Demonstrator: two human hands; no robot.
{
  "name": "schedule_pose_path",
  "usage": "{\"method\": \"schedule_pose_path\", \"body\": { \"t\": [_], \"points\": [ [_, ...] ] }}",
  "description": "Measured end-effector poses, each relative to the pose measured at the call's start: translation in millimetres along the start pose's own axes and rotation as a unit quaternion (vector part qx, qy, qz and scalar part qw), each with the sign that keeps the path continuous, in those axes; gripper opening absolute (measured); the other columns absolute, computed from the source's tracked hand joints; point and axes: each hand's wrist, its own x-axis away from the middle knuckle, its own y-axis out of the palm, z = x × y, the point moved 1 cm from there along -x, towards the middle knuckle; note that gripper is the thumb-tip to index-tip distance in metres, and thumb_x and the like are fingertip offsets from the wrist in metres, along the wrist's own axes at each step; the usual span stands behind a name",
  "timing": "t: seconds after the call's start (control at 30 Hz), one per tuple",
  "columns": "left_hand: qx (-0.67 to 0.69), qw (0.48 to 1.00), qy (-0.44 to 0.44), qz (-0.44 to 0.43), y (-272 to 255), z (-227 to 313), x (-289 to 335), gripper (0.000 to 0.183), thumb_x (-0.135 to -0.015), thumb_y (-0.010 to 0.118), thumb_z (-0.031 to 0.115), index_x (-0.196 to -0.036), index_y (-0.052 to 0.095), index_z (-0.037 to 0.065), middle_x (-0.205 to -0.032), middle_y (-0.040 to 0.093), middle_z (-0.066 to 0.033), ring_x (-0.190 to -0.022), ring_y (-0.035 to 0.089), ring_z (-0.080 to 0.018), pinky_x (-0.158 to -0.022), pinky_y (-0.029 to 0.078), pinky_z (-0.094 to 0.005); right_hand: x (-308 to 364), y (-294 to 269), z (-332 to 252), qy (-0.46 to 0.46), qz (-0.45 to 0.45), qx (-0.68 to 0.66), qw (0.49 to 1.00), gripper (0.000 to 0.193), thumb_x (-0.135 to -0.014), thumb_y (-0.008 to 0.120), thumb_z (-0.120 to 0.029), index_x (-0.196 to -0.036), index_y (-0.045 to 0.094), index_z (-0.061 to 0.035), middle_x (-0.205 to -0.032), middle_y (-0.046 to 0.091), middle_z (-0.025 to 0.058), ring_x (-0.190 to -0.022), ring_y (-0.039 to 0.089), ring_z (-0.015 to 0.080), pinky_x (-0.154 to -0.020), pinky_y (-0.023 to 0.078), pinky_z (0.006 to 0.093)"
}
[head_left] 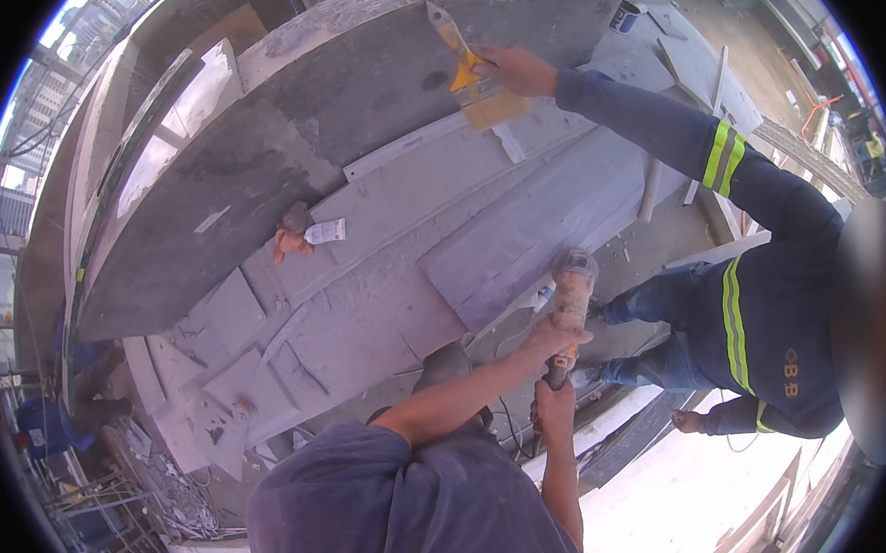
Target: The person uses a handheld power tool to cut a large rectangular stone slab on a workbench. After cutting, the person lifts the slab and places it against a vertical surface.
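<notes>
My left hand [556, 337] grips the dusty orange body of an angle grinder [572, 292], and my right hand [554, 407] holds its rear handle just below. The grinder's head [576, 266] sits at the lower right edge of a pale grey stone slab [521, 232]. Across from me a co-worker in dark blue workwear with yellow reflective stripes [764, 290] reaches over. The co-worker's hand [518, 70] presses a wide yellow-handled brush [473, 80] on a large dark grey curved slab [286, 155].
An orange rag or glove [289, 242] and a small white packet [325, 231] lie on the dusty stone surface. Cut stone offcuts [238, 377] lie at lower left. A small bucket [628, 14] stands at the top right. Scaffolding and debris [123, 483] line the left.
</notes>
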Motion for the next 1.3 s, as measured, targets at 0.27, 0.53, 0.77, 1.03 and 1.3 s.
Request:
{"method": "schedule_pose_path", "body": {
  "t": [0.27, 0.53, 0.77, 1.03, 1.3],
  "points": [
    [0.017, 0.998, -0.042, 0.032, 7, 11, 11, 0.061, -0.079, 0.097, 0.016, -0.13, 0.066, 0.004, -0.106, 0.075, -0.0084, -0.089, 0.077, -0.0219, -0.075, 0.063, -0.0394, -11, 2, 18, -0.028, -0.003, -0.053, 0.998, 0.023, -0.094, 0.065, -0.013, -0.112, 0.058, -0.0003, -0.066, 0.059, 0.0055, -0.046, 0.058, 0.0169, -0.042, 0.046, 0.0374],
    [0.012, 0.999, -0.02, 0.035, 2, 1, 15, 0.062, -0.079, 0.094, 0.014, -0.134, 0.066, 0.003, -0.107, 0.075, -0.009, -0.093, 0.076, -0.0223, -0.081, 0.063, -0.0426, 9, 7, 3, -0.004, -0.001, -0.044, 0.999, 0.026, -0.096, 0.074, -0.019, -0.109, 0.058, -0.0029, -0.066, 0.058, 0.0046, -0.045, 0.057, 0.0155, -0.041, 0.043, 0.036],
    [0.026, 0.998, -0.051, 0.013, 12, 1, 12, 0.05, -0.086, 0.091, 0.009, -0.127, 0.064, 0.006, -0.1, 0.073, -0.0086, -0.078, 0.075, -0.0209, -0.064, 0.063, -0.0395, 5, -4, 15, -0.037, 0.017, -0.008, 0.999, 0.024, -0.096, 0.072, -0.016, -0.108, 0.059, -0.0011, -0.066, 0.059, 0.0042, -0.047, 0.057, 0.015, -0.044, 0.046, 0.0353],
    [0.054, 0.998, -0.034, 0.005, 8, -5, 4, 0.047, -0.085, 0.092, 0.012, -0.122, 0.065, 0.002, -0.095, 0.072, -0.0081, -0.072, 0.074, -0.0211, -0.06, 0.063, -0.0391, -9, -3, 27, -0.043, 0.019, -0.002, 0.999, 0.038, -0.09, 0.071, -0.019, -0.117, 0.065, 0.0072, -0.077, 0.071, 0.0191, -0.062, 0.072, 0.0283, -0.06, 0.055, 0.0453],
    [0.08, 0.996, -0.043, -0.012, 7, 5, 8, 0.042, -0.085, 0.092, 0.012, -0.117, 0.066, 0.001, -0.092, 0.072, -0.0081, -0.07, 0.075, -0.0219, -0.06, 0.062, -0.0388, -8, -4, 8, -0.041, 0.014, 0.033, 0.999, 0.037, -0.091, 0.068, -0.015, -0.119, 0.061, 0.0073, -0.075, 0.068, 0.0138, -0.055, 0.068, 0.026, -0.051, 0.053, 0.0423]
  ]
}}
